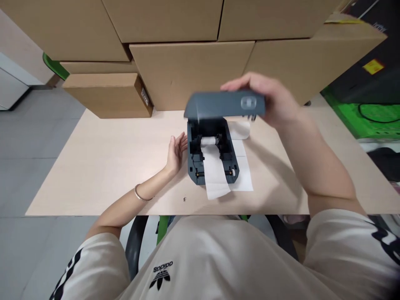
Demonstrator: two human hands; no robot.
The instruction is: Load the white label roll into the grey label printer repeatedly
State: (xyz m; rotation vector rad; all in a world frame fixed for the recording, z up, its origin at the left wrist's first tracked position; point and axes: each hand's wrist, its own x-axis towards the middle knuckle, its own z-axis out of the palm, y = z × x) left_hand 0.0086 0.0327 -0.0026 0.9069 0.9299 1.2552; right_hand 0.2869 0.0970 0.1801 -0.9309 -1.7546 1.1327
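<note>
A dark grey label printer (194,177) stands on the table with its lid (218,104) raised. Inside sits a small white paper roll (208,141), and a strip of label paper (215,175) runs from it over the printer's front edge. My right hand (268,93) grips the lid at its right end, fingers over the top; the lid is slightly blurred. My left hand (177,152) rests against the printer's left side, fingers stretched out and holding nothing. White paper sheets (245,166) lie on the table along the printer's right side, partly hidden by it.
Large cardboard boxes (190,71) are stacked behind the table (118,166). A flatter cardboard box (106,98) lies at the back left. A tiny dark scrap (184,199) is near the front edge. Green crates (371,118) stand off to the right.
</note>
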